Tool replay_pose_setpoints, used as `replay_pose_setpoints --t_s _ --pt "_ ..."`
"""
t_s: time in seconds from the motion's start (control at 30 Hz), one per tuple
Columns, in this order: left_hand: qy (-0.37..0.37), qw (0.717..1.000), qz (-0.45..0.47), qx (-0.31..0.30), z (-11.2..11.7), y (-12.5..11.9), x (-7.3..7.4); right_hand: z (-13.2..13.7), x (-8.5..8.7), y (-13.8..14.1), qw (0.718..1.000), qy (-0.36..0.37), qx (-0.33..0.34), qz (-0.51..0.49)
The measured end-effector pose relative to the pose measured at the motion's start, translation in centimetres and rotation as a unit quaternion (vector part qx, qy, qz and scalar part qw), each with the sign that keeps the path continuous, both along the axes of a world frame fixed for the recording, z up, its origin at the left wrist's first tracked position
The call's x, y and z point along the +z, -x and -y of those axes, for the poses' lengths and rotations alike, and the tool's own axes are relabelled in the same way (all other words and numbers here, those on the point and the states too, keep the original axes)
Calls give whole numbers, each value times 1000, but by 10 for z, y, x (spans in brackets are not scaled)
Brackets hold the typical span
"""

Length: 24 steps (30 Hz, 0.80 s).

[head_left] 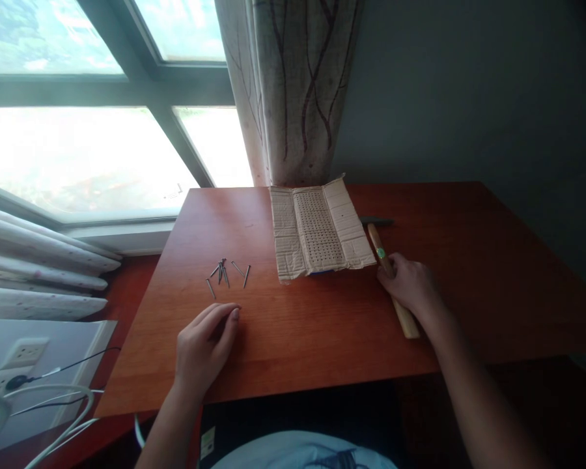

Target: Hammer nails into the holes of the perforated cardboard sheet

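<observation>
The right hand (410,281) grips a wooden-handled hammer (404,316) beside perforated cardboard (319,229); the left hand (202,345) is pinched narrow near loose nails (224,272), whether around anything unclear.

Nothing is readable. The green sticker (381,253) on the hammer handle (404,316) and a pale label (208,442) by the desk (297,345) are illegible.

Left fingers (219,312) pinched, right fingers (394,273) curled
</observation>
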<state>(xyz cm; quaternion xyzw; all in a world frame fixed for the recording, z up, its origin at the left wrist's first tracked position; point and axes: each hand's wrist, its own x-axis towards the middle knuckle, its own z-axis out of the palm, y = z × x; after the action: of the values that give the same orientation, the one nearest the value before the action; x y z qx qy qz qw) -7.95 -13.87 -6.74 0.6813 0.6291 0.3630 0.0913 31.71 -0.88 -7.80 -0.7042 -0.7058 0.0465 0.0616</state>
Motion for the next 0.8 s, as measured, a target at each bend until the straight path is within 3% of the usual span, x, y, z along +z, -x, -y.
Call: replay_pose_setpoints --t_s 0.23,0.33,0.43,0.6,0.7,0.8 --pt "21 997 4 68 -1 -1 -2 3 3 5 997 21 1 77" --pt "43 990 -50 128 -2 2 -3 7 3 6 996 16 12 85" --pt "81 968 -128 199 -6 6 3 11 5 9 996 -33 22 74" --pt "194 925 -207 252 -25 11 23 29 8 40 985 -170 35 -4" --pt "258 903 -237 247 -37 12 29 46 2 72 977 -171 92 -84" --pt "273 894 -254 248 -44 16 29 62 -6 97 962 -170 141 -160"
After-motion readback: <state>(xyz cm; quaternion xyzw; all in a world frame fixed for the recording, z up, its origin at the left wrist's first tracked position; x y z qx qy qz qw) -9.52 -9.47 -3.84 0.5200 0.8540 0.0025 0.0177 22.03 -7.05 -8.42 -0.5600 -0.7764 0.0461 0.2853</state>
